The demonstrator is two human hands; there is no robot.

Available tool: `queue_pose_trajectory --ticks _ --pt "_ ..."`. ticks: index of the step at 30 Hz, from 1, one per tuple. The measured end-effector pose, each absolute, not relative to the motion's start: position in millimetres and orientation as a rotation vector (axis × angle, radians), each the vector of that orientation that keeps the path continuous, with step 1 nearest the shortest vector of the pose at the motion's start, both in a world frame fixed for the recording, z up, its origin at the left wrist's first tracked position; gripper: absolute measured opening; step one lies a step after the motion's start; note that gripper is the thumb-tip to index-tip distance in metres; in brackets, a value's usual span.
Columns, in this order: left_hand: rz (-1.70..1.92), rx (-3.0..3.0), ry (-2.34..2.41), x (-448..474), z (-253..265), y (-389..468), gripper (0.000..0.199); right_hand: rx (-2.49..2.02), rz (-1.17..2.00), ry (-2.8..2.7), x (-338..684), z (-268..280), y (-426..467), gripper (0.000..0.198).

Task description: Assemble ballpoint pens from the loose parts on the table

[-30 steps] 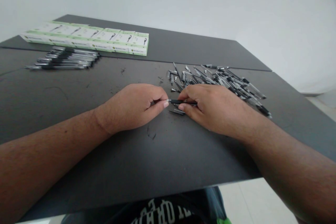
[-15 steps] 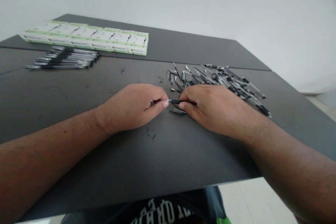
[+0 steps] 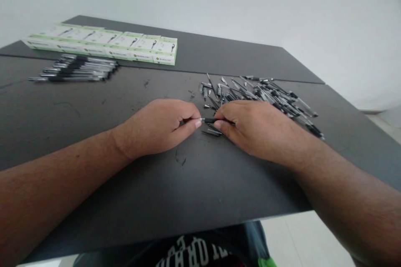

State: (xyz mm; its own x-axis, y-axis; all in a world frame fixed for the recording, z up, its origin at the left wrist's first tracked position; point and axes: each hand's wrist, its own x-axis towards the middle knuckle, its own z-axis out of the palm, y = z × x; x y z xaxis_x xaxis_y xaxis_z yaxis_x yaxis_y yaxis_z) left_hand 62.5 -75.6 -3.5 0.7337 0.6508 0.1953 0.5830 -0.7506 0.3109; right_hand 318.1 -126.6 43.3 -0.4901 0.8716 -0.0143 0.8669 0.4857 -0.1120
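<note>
Between my two hands a black-gripped pen (image 3: 208,120) lies level, just above the dark table (image 3: 200,192). My left hand (image 3: 163,127) pinches its clear tip end between thumb and forefinger. My right hand (image 3: 253,129) is closed around the pen's other side, its fingers at the black grip. Most of the barrel is hidden inside both hands. Behind and beside my right hand spreads a loose heap of pen parts (image 3: 282,100), with clear barrels, caps and dark refills. A few small pieces (image 3: 211,132) lie just below the held pen.
A row of white-and-green boxes (image 3: 125,46) stands at the back left, pens printed on them. In front of it is a bundle of pens (image 3: 78,69) laid side by side. Dark ink marks (image 3: 180,158) streak the table. A pale wall (image 3: 219,4) rises behind.
</note>
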Motion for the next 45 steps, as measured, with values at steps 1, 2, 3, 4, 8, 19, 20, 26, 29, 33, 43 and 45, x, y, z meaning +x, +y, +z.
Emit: queue_pose_trajectory --ticks 1,2,3,4,8,19,20,26,29,33,43,45 --pt "0.43 2.7 0.976 62.8 -3.5 -75.7 0.039 -1.556 0.168 -2.671 318.2 43.0 -126.5 0.024" --pt "0.427 2.692 0.973 63.1 -3.5 -75.9 0.039 -1.548 0.174 -2.676 318.4 42.7 -126.4 0.024" --pt "0.424 2.683 0.97 63.4 -3.6 -76.1 0.039 -1.543 0.179 -2.682 318.6 42.5 -126.3 0.024" --pt "0.422 2.677 0.968 63.5 -3.8 -76.3 0.038 -1.538 0.183 -2.688 318.8 42.3 -126.4 0.024" --pt "0.421 2.678 0.97 63.2 -4.1 -76.3 0.039 -1.516 0.192 -2.675 319.9 41.9 -127.1 0.022" --pt "0.438 2.712 0.985 62.8 -4.3 -75.6 0.04 -1.53 0.156 -2.669 319.9 41.9 -126.6 0.022" --pt "0.438 2.71 0.984 62.7 -4.3 -75.5 0.04 -1.522 0.156 -2.653 320.0 42.0 -126.7 0.02" --pt "0.437 2.702 0.986 62.7 -4.2 -75.3 0.041 -1.557 0.141 -2.633 318.2 44.0 -126.9 0.016" --pt "0.435 2.702 0.989 63.2 -3.9 -76.0 0.041 -1.563 0.178 -2.636 318.1 43.5 -126.6 0.019" --pt "0.432 2.708 0.991 63.2 -4.0 -76.1 0.04 -1.506 0.164 -2.61 320.1 41.6 -125.9 0.018" --pt "0.433 2.705 0.99 63.2 -4.3 -75.6 0.04 -1.526 0.166 -2.596 319.8 41.1 -126.7 0.023" --pt "0.431 2.701 0.997 63.8 -4.2 -75.5 0.04 -1.536 0.165 -2.62 320.0 41.0 -126.8 0.018"
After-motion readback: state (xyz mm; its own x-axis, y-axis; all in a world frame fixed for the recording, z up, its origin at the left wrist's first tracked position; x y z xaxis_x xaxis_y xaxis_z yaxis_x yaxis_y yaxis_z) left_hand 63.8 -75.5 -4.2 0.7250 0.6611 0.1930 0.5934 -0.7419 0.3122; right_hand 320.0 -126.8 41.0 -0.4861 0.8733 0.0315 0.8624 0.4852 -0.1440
